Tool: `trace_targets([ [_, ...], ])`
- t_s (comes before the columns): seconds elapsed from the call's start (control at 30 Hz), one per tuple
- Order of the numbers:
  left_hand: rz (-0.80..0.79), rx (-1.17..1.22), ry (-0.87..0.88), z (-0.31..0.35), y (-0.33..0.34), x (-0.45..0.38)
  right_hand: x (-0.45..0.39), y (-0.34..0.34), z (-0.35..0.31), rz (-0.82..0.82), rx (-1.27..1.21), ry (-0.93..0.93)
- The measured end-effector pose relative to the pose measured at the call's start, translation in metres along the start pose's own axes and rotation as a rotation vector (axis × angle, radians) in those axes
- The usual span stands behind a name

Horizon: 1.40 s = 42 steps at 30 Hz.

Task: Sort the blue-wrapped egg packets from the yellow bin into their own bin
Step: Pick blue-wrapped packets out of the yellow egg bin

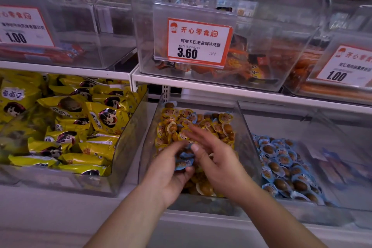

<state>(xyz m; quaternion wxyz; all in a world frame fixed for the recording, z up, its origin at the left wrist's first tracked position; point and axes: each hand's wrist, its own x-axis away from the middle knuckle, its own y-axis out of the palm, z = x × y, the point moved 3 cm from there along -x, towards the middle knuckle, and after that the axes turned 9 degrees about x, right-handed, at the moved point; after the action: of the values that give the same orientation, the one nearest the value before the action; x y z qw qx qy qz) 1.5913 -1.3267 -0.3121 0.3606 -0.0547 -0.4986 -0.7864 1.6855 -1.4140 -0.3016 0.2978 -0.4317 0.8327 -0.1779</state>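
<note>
A clear bin (150,137) in the middle of the lower shelf holds small yellow-wrapped egg packets (177,125), with a few blue-wrapped ones (192,117) mixed in near its back. My left hand (169,169) is inside this bin, shut on a small bunch of blue-wrapped egg packets (184,160). My right hand (217,159) hovers just to the right of them, fingers spread and blurred, its thumb touching the bunch. The clear bin to the right (330,143) holds a pile of blue-wrapped egg packets (281,165).
A bin of large yellow snack bags (66,125) stands at the left. On the white shelf (201,84) above are clear bins with price tags (198,42), the middle one with orange packets. The shelf's front ledge (60,217) runs below my forearms.
</note>
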Motion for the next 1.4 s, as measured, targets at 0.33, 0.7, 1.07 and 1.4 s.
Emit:
trace_targets([
  [0.33,-0.050,-0.568,0.649,0.004,0.008,0.019,0.011,-0.033,-0.022,0.375,0.353,0.202],
  [0.7,-0.364,-1.580,1.032,-0.027,0.024,0.038,0.020,-0.020,-0.033,0.207,-1.097,0.717],
  [1.07,-0.259,-1.466,1.146,0.013,0.000,0.042,0.034,-0.154,0.076,0.597,-0.203,0.736],
  [1.4,0.042,-1.261,1.159,0.061,-0.034,0.048,0.017,-0.115,0.005,0.621,0.090,0.225],
])
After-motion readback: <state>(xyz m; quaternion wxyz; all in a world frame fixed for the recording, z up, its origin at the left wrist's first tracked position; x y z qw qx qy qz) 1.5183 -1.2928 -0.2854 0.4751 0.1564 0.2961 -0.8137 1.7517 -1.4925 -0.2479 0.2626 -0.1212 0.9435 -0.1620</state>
